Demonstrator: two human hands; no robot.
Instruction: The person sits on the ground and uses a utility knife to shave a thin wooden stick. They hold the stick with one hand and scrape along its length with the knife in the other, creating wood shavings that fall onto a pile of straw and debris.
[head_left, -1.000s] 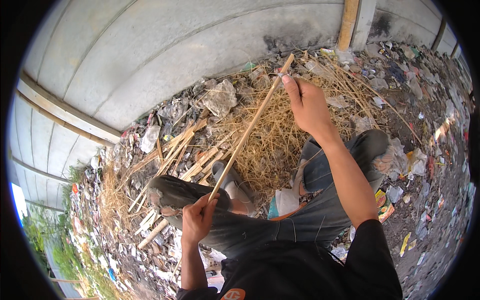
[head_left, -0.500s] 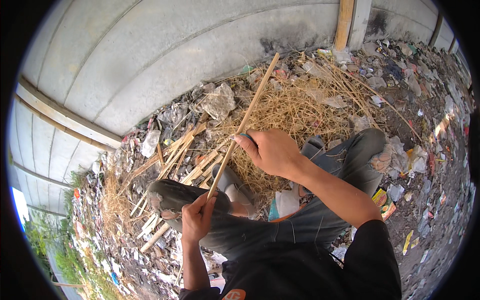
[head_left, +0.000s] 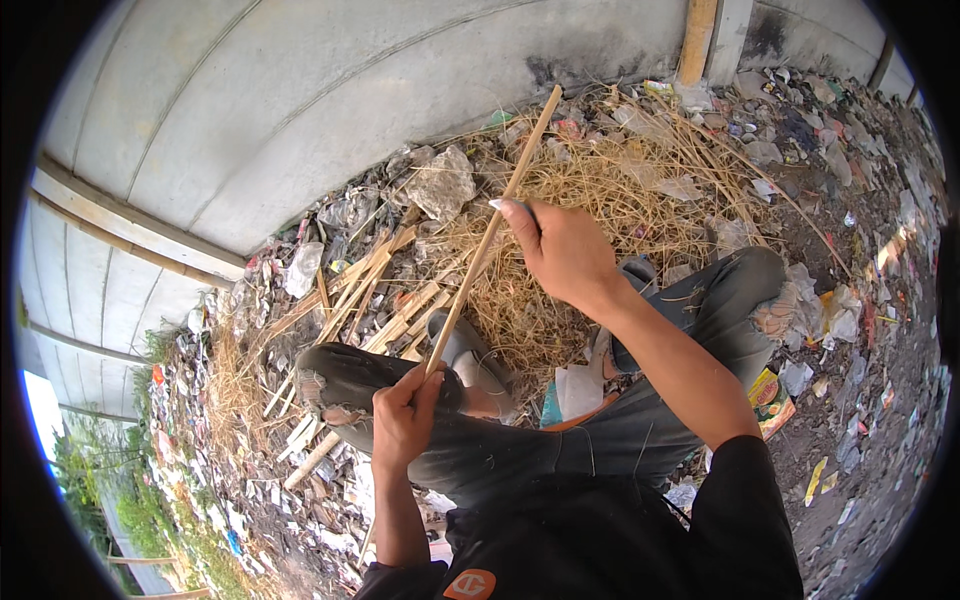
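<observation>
A long, narrow bamboo strip [head_left: 468,281] slants from near my left knee up and away toward the wall. My left hand [head_left: 402,418] is closed round its near end, thumb pressed along it. Farther up, my right hand [head_left: 572,252] is closed beside the strip, its thumb at the strip's edge. A small pale, blade-like tip [head_left: 496,204] shows at that thumb; the rest of this tool is hidden in the fist. Below the strip lie several split bamboo pieces [head_left: 350,295], and curly straw-coloured shavings [head_left: 610,205] are heaped beyond my feet.
A grey concrete wall [head_left: 330,110] with a wooden post [head_left: 697,42] runs along the far side. A pale rock [head_left: 442,185] sits at its foot. Litter covers the ground, with a yellow packet [head_left: 770,402] at my right. My bent knees frame the work.
My right hand has slid up along the strip, away from me. My left hand has shifted slightly right and up, still gripping the near end. The tool's blue part no longer shows.
</observation>
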